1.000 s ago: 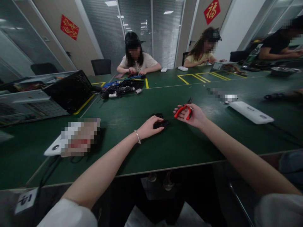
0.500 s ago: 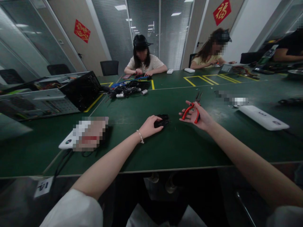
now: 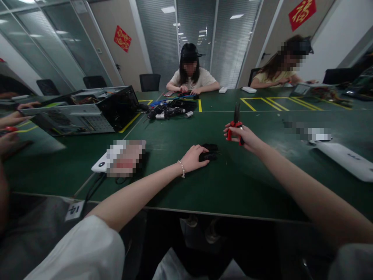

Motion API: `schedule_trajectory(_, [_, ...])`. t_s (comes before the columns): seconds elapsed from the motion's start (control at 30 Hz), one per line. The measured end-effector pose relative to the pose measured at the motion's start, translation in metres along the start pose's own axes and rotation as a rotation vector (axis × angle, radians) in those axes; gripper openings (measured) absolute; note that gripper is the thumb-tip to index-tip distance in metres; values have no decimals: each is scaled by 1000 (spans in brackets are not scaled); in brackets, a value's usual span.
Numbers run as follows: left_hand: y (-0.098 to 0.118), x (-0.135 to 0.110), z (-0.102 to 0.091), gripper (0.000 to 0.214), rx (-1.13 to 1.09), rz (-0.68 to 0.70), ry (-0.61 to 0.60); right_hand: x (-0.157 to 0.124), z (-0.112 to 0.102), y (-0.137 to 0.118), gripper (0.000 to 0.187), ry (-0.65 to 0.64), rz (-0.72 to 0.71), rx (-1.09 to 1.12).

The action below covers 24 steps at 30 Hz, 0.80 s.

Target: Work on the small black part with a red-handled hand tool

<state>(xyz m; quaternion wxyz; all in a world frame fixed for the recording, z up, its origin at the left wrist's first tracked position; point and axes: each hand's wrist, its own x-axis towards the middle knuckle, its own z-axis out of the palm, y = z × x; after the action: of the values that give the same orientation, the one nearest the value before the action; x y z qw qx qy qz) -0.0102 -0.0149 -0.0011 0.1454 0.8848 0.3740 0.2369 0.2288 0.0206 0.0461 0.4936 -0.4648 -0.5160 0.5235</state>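
Note:
My left hand (image 3: 194,157) rests on the green table (image 3: 210,182) with its fingers curled over a small black object (image 3: 208,153). My right hand (image 3: 244,138) is lifted a little above the table to the right of it and grips red-handled pliers (image 3: 235,123), which stand upright with the dark jaws pointing up. A beaded bracelet (image 3: 182,168) sits on my left wrist.
An open computer case (image 3: 84,111) lies at the left. A white power strip (image 3: 345,159) lies at the right, another white device (image 3: 101,165) at the left. A heap of cables and tools (image 3: 169,109) sits mid-table. Two people work across the table; another person's hands (image 3: 10,128) show at the far left.
My right hand closed round the pliers and turned them from lying flat in the palm to upright. The view swung left. My left hand stayed on the black object.

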Motion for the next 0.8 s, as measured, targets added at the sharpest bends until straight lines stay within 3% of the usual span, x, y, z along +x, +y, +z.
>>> schedule_trajectory(0.23, [4,-3,-2,33,20,9,17,-12,-13,25,39,-164,-94,-296])
schedule_trajectory(0.4, [0,-3,-9,35,10,-14,-25,-10,-13,35,36,-111,-240,-661])
schedule_trajectory(0.47, [-3,-3,-11,35,4,-18,-23,-9,-10,40,34,-68,-314,-730])
schedule_trajectory(0.6, [-6,-4,-13,34,-34,-21,-37,-10,-3,44,28,-109,-477,-858])
schedule_trajectory(0.8, [-5,-2,-13,34,-52,-15,-64,-9,-5,42,26,-99,-523,-951])
